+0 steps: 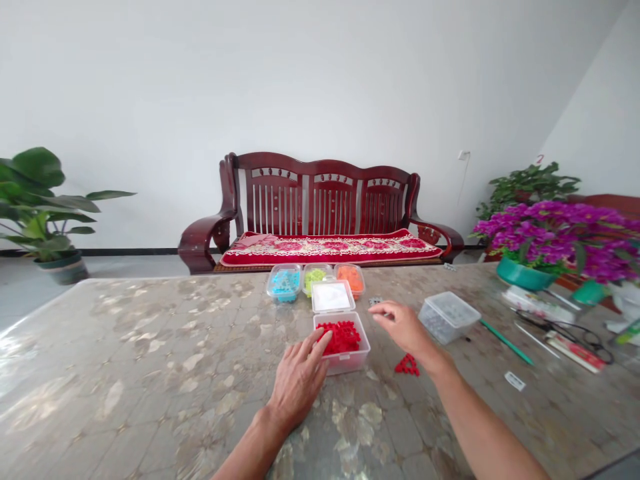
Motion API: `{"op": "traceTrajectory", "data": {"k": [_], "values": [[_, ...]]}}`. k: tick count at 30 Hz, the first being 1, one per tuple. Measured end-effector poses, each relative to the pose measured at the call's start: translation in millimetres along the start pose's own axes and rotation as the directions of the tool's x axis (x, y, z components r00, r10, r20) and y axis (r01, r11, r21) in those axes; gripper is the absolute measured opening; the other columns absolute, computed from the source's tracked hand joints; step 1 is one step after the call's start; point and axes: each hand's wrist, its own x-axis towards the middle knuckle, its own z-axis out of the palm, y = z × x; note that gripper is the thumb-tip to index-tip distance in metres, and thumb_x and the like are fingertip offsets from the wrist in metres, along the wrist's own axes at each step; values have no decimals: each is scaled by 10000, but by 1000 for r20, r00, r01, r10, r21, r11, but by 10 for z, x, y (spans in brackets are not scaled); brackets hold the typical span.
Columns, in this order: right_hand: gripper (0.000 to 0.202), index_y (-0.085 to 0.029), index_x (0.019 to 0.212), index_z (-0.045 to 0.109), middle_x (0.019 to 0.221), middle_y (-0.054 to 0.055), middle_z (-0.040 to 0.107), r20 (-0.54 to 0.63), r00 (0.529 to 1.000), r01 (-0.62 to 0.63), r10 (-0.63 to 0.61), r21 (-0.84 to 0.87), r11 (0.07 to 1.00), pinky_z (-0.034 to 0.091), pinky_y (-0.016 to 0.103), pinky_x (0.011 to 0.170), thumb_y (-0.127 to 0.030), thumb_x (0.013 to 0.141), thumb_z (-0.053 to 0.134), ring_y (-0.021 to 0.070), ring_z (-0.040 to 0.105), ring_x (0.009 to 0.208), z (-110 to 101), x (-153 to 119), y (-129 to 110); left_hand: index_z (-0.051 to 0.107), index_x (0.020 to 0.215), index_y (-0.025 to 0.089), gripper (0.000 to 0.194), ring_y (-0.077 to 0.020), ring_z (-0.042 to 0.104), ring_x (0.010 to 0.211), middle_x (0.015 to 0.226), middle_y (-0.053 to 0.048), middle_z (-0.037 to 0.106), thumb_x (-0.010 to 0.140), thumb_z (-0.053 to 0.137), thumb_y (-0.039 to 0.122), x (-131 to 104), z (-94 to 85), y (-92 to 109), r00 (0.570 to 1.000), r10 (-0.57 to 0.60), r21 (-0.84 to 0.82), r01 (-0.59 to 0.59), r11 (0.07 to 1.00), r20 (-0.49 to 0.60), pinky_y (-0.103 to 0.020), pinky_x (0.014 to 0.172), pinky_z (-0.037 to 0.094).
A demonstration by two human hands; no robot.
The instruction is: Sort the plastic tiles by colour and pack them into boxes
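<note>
A clear plastic box (347, 363) with its lid (332, 297) flipped back stands in front of me, filled with red plastic pieces (343, 336). My left hand (301, 369) lies at the box's left front corner, fingers apart, fingertips over the rim by the red pieces. To the right of the box, my right hand (401, 325) hovers above the table, fingers stretched left and slightly curved, with nothing visible in them. Just beyond its fingertips lies a small grey piece (375, 301). A red triangular lattice of joined pieces (407, 365) rests below my right wrist.
Behind the open box stand containers of blue (285, 283), green (316, 275) and orange pieces (351, 277). A lidded clear box (449, 317), a green pencil (507, 342), glasses (593, 339) and purple flowers (555, 233) are on the table's right. A wooden bench (330, 200) stands beyond.
</note>
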Motion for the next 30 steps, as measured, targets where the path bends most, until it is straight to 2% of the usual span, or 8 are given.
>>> {"op": "traceTrajectory", "data": {"k": [3, 8, 14, 18, 22, 25, 27, 30], "values": [[310, -214, 1021, 725, 1064, 54, 725, -85, 985, -161, 152, -112, 981, 469, 317, 893, -203, 835, 477, 198, 654, 986, -202, 1, 399, 419, 1419, 259, 531, -196, 605, 1108, 1391, -71, 549, 897, 471, 178, -40, 30, -38, 1000, 4, -47, -5, 999, -21, -337, 925, 496], [545, -197, 1146, 692, 1289, 71, 631, 72, 984, -125, 163, -375, 919, 367, 330, 1053, -1, 728, 404, 189, 561, 1201, -273, -52, 908, 431, 1394, 242, 508, -192, 585, 1164, 1389, -77, 551, 892, 474, 174, -72, 56, -62, 998, 0, -129, -8, 992, -59, -342, 957, 498], [501, -217, 1146, 697, 1246, 85, 655, 238, 955, -58, 175, -428, 902, 373, 355, 1038, -25, 746, 465, 223, 566, 1191, -178, -117, 1118, 511, 1271, 231, 373, -199, 578, 1172, 1370, -82, 560, 900, 495, 200, -68, 54, -59, 999, -17, -165, 9, 986, -42, -367, 966, 502], [437, -212, 1121, 701, 1118, 86, 700, 239, 951, -74, 196, -440, 895, 428, 345, 953, -66, 766, 492, 231, 625, 1069, -182, -139, 1118, 558, 1193, 252, 305, -200, 591, 1139, 1351, -63, 570, 905, 481, 189, -43, 10, -35, 1000, -10, -148, 7, 989, -16, -372, 944, 515], [370, -201, 1036, 721, 1067, 86, 703, 178, 964, -107, 199, -427, 898, 446, 347, 912, -81, 754, 514, 233, 637, 1015, -191, -128, 919, 570, 1175, 249, 310, -199, 588, 1142, 1341, -62, 573, 887, 487, 169, -25, -21, -24, 1000, -10, -152, 8, 988, -11, -367, 951, 517], [320, -207, 1062, 704, 1059, 73, 706, 96, 988, -96, 124, -251, 963, 472, 336, 866, -165, 799, 528, 208, 649, 939, -154, -102, 502, 580, 1165, 251, 312, -196, 580, 1158, 1329, -63, 579, 880, 488, 164, -15, -26, -18, 1000, -8, -167, 5, 986, -19, -359, 958, 516], [285, -225, 1051, 706, 1050, 60, 714, 87, 996, 0, 11, -133, 991, 469, 324, 874, -212, 817, 544, 197, 641, 949, -102, -75, 135, 582, 1168, 253, 312, -195, 578, 1163, 1322, -66, 582, 884, 486, 168, -12, -21, -16, 1000, -7, -176, 3, 984, -23, -358, 966, 513], [320, -257, 1106, 690, 1096, 41, 707, 193, 969, 190, -154, -183, 965, 426, 328, 929, -239, 799, 602, 207, 595, 1033, 5, -1, -342, 576, 1183, 252, 319, -198, 580, 1160, 1321, -68, 580, 884, 492, 175, -17, -4, -21, 1000, -10, -183, 6, 983, -20, -364, 973, 511]]}}
